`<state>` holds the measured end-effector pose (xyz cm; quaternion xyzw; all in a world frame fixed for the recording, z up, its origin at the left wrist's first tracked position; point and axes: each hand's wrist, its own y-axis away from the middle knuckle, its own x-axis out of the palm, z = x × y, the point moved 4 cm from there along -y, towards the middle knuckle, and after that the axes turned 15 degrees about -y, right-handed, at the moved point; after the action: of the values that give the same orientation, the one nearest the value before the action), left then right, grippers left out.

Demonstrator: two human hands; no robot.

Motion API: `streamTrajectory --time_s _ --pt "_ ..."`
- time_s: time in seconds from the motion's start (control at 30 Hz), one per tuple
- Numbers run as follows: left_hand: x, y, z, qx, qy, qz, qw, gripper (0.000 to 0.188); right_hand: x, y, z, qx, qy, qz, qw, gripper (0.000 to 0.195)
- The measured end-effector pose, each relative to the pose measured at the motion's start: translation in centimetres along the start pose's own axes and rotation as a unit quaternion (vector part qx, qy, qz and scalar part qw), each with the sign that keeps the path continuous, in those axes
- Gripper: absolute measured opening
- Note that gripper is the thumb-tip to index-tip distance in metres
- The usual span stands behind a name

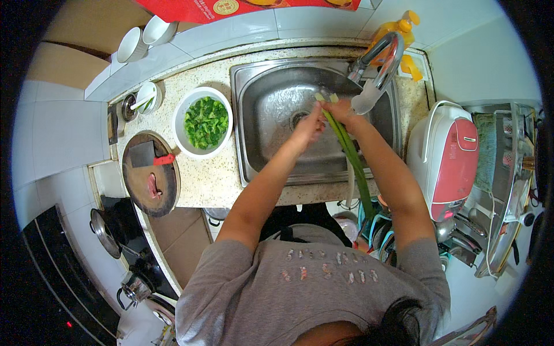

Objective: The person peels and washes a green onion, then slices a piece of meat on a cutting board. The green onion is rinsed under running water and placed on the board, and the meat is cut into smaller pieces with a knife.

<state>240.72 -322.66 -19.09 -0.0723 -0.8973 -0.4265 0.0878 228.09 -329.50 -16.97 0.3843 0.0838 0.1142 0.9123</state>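
Observation:
Over the stainless steel sink, my right hand is closed around long green vegetable stalks, perhaps leek or scallion. Their pale cut ends point toward the back wall, and the leafy green end hangs past the sink's front edge between my forearms. My left hand is just left of the stalks, fingers partly curled, its fingertips beside the upper part. Whether it pinches a stalk is unclear. Below my left hand lies the drain. The chrome faucet arches over my right wrist, a whitish sleeve on its spout.
Left of the sink stands a white bowl of cut broccoli. A round chopping board carries a red-handled cleaver and a meat piece. At right stands a rice cooker; behind the faucet, an orange pump bottle.

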Motion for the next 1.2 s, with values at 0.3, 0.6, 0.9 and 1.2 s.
streamTrajectory --time_s 0.3,0.6,0.9,1.2 --pt "-1.1 -1.5 -0.4 0.25 -0.177 -0.002 0.952 0.034 1.1 -0.9 3.6 0.014 -0.118 0.112 0.987 0.03" --pt "-6.8 1.2 -2.2 0.229 -0.285 -0.012 0.931 0.033 0.4 0.7 8.8 -0.093 -0.191 0.138 0.968 0.024" --pt "-14.4 -1.7 5.1 0.238 -0.238 -0.357 0.871 0.023 -1.5 -0.2 8.2 -0.125 -0.266 -0.021 0.956 0.025" --pt "-8.2 2.3 3.5 0.304 -0.183 -0.416 0.837 0.03 0.9 2.6 3.1 -0.162 -0.444 -0.006 0.882 0.026"
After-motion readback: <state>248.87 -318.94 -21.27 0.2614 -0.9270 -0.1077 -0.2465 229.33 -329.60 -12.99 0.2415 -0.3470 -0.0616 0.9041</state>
